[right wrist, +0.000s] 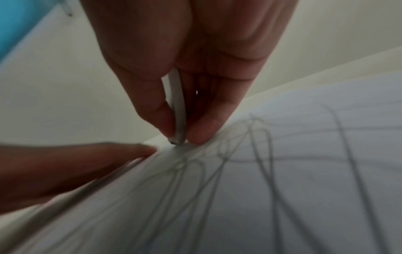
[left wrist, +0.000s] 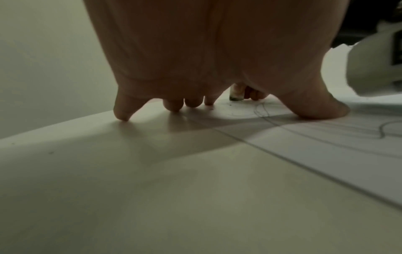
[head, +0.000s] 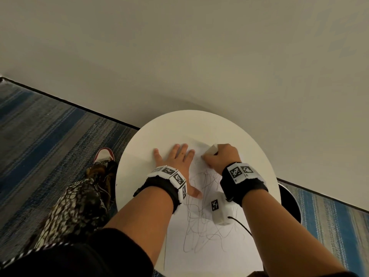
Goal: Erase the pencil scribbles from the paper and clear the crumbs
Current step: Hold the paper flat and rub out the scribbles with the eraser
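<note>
A white sheet of paper (head: 201, 248) covered in grey pencil scribbles (head: 203, 226) lies on the round white table (head: 139, 176). My left hand (head: 175, 158) lies flat with fingers spread, pressing the paper's far left part and the table. My right hand (head: 217, 156) pinches a white eraser (head: 212, 149) between thumb and fingers, its grubby tip (right wrist: 177, 141) down on the paper's far end. From the left wrist the eraser (left wrist: 236, 93) shows past my fingertips (left wrist: 174, 105). The scribbles (right wrist: 250, 171) run toward me from the eraser.
The table stands against a plain wall (head: 179, 56). A striped blue-grey carpet (head: 40, 136) lies on the left, with a leg in patterned trousers and a red-white shoe (head: 103, 154). A dark round base or bin (head: 289, 202) sits beyond the table's right edge.
</note>
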Demonstrator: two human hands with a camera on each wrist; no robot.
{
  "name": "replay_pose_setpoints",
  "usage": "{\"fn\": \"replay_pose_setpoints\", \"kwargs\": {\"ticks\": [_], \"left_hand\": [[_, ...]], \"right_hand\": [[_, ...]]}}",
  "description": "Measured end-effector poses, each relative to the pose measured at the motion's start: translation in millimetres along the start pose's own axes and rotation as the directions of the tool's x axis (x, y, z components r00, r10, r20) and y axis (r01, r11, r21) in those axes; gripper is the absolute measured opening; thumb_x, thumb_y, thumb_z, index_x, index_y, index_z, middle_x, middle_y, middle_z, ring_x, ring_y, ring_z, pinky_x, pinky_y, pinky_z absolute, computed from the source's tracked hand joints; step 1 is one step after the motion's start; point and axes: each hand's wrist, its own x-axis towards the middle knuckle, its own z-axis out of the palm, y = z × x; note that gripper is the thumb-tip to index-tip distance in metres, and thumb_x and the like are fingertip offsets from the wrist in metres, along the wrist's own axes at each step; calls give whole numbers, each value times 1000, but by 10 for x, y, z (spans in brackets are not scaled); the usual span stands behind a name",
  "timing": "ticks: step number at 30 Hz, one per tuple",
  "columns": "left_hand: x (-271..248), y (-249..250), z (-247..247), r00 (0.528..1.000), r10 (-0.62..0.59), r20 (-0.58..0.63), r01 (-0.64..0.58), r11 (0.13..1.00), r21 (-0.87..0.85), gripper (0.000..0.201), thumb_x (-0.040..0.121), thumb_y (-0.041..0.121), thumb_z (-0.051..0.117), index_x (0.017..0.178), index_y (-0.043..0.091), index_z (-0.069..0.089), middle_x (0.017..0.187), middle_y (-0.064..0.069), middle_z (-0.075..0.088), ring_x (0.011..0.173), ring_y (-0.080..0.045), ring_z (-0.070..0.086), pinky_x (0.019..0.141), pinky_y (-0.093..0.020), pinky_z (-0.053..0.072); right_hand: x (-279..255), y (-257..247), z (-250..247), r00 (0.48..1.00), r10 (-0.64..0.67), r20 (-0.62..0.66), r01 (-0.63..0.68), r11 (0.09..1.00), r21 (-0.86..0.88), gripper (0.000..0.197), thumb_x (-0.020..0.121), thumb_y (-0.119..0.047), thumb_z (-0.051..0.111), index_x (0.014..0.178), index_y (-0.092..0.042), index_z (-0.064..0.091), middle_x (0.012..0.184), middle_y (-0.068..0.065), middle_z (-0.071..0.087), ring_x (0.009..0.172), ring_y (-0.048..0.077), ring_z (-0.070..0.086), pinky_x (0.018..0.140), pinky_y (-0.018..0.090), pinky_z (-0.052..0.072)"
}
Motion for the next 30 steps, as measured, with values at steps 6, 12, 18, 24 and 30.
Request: {"fn": "replay_pose_setpoints", "kwargs": {"ticks": [6, 12, 18, 24, 30], "left_hand": [[-1, 2, 15, 1000, -7, -4, 7, 1000, 8, 131, 60, 89, 52, 151, 26, -18, 159, 4, -25, 146, -19, -22, 104, -75, -5], [-27, 12, -21, 1000, -8, -21, 8, 1000, 5, 129, 64, 85, 56, 152, 24, -15, 160, 1, -22, 146, -21, -20, 104, -75, -6], [16, 138, -170, 999, -13, 49, 8, 996, 85, 120, 64, 78, 66, 151, 39, -6, 159, -11, -18, 146, -36, -12, 101, -80, -2], [53, 229, -269, 995, -55, 86, 43, 990, 135, 121, 59, 75, 71, 148, 47, -6, 159, -13, -17, 145, -41, -7, 98, -82, -1], [40, 238, -292, 993, -76, 94, 60, 985, 163, 122, 58, 77, 71, 148, 48, -6, 159, -13, -15, 145, -41, -5, 98, -82, 0]], "right_hand": [[66, -80, 85, 1000, -17, -22, 16, 999, -30, 22, 81, -24, 61, 65, -12, 54, 62, 1, 55, 68, 25, 58, 47, 21, 39], [79, 55, -30, 1000, -17, 19, 17, 1000, -23, 26, 80, -28, 63, 83, -3, 68, 86, 14, 74, 84, 30, 70, 76, 35, 59], [-9, 103, -51, 994, -38, 97, 46, 996, -76, 29, 83, -32, 59, 80, -4, 67, 84, 12, 74, 78, 26, 68, 66, 30, 54], [-71, 137, -30, 987, -54, 151, 70, 992, -108, 25, 81, -27, 59, 77, -4, 67, 78, 10, 71, 73, 25, 66, 66, 32, 56], [-87, 155, -74, 996, -40, 81, 47, 996, -79, 28, 85, -28, 56, 82, -3, 68, 82, 11, 71, 77, 27, 65, 67, 30, 54]]}}
